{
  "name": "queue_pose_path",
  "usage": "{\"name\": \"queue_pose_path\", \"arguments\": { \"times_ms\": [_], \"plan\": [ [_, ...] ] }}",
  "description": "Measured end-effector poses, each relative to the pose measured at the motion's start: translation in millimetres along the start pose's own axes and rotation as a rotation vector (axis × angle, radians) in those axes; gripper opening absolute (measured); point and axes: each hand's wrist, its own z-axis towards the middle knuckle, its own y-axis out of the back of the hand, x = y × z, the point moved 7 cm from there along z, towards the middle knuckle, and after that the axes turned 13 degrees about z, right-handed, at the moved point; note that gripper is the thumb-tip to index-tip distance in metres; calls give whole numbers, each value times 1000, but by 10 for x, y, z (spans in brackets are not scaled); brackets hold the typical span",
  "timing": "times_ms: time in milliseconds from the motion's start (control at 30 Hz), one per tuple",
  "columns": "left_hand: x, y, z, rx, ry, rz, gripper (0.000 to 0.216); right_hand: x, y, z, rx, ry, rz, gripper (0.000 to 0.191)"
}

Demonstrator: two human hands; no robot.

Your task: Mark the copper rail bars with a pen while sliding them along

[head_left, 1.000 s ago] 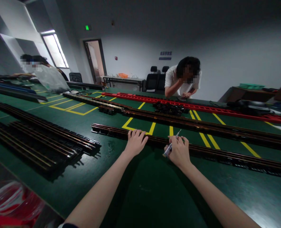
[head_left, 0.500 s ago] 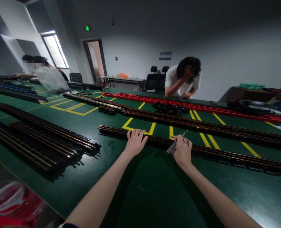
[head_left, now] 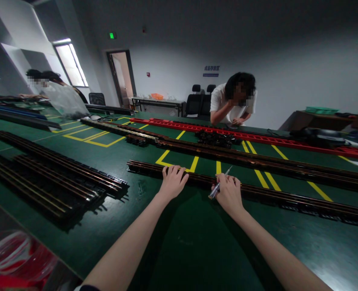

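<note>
A long, dark rail strip with copper-coloured lines (head_left: 266,195) lies across the green table in front of me. Spread over its left part are the fingers of my left hand (head_left: 173,182), resting on top with nothing else in them. My right hand (head_left: 229,193) is closed around a small screwdriver (head_left: 214,191) and sits against the same strip, further right. The tool's clear-looking handle sticks out at lower left, while its thin shaft slants up and right above the fingers. My right fingertips are partly hidden.
More dark rail strips (head_left: 60,169) lie at the left. Behind my strip runs another long rail (head_left: 215,151), then a red ladder-like frame (head_left: 172,126) beside a black cluster of parts (head_left: 216,138). A co-worker (head_left: 222,105) leans over the far side. Yellow tape (head_left: 260,178) marks the table.
My right hand and the screwdriver have shifted slightly left. The rail strip has slid a little to the right under my left hand, which stays nearly in place.
</note>
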Motion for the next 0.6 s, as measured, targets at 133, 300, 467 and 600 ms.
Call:
{"name": "queue_pose_path", "arguments": {
  "times_ms": [133,300,467,600],
  "plan": [
    [-4,-6,-2,2,-7,-4,42,50,2,3,-2,25,31,24],
    [-31,5,-9,-4,-44,-14,41,29,-6,5,16,17,28,31],
    [-40,19,-8,15,-65,-38,41,2,25,2,1,-19,77,26],
    [-41,23,-4,-23,-71,-4,37,82,20,2,38,22,83,23]
  ]
}}
